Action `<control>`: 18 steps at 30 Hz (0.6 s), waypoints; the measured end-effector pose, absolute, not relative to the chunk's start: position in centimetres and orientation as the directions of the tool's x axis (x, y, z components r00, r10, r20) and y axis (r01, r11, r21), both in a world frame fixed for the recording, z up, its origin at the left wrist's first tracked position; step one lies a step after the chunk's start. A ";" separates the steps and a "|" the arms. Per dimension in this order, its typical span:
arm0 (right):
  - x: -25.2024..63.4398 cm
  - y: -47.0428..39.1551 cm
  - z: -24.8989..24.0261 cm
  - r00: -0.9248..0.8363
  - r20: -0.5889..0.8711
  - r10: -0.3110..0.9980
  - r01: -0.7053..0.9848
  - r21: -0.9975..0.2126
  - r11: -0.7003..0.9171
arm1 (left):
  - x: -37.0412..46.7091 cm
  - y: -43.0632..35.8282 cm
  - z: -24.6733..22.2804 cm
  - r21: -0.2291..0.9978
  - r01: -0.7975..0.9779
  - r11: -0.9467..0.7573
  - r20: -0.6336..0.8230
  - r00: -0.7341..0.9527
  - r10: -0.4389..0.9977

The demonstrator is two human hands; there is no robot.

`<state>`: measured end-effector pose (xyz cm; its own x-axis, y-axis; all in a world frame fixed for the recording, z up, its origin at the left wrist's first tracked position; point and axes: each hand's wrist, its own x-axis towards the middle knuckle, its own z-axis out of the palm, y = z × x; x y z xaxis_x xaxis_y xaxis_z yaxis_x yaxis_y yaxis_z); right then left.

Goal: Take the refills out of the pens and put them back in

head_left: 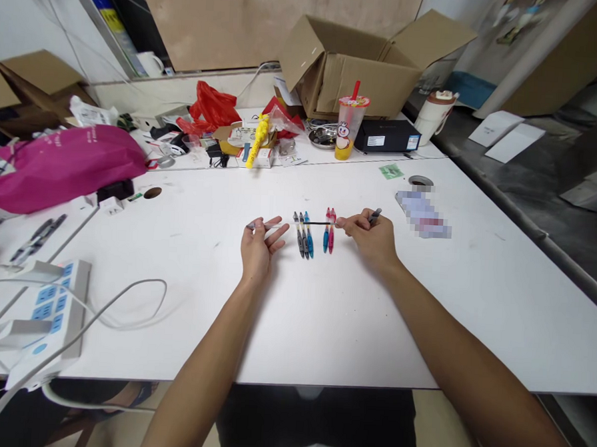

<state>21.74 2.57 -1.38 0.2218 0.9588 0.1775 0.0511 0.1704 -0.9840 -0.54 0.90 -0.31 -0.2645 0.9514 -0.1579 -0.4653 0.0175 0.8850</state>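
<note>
My left hand [260, 248] has its thumb and forefinger closed on a slim clear pen barrel, with the other fingers spread. A thin black pen refill [318, 223] stretches between both hands, its left end at the barrel. At the refill's right end, my right hand [372, 237] pinches it. A dark grey pen piece [375, 215] sticks up from that same hand. Below the refill lie two grey pens [302, 242] and a blue pen [309, 241] side by side. Right of them are a pink-topped blue pen [326, 238] and a pink pen [332, 238].
A white power strip [77, 305] with looping cables sits at the left front. A magenta bag [76, 162] is behind it. At the back stand a cardboard box [366, 80], a drink cup [350, 129] and a black box [388, 136]. A blurred phone-like object [422, 213] lies right.
</note>
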 end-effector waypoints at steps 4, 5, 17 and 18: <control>21.8 2.6 -1.5 0.226 0.183 0.957 0.060 -0.983 0.173 | -0.5 0.9 -0.4 0.885 -0.465 0.017 -0.156 -0.262 0.952; 21.7 2.6 -1.5 0.221 0.189 0.957 0.060 -0.982 0.180 | -0.4 0.9 -0.4 0.885 -0.465 0.016 -0.155 -0.263 0.952; 21.4 2.1 -0.9 0.190 0.213 0.958 -0.004 -0.976 0.218 | -0.2 0.8 -0.2 0.893 -0.450 0.021 -0.156 -0.266 0.951; 21.4 2.2 -1.0 0.190 0.215 0.958 -0.005 -0.975 0.220 | -0.2 0.8 -0.2 0.893 -0.450 0.024 -0.159 -0.266 0.951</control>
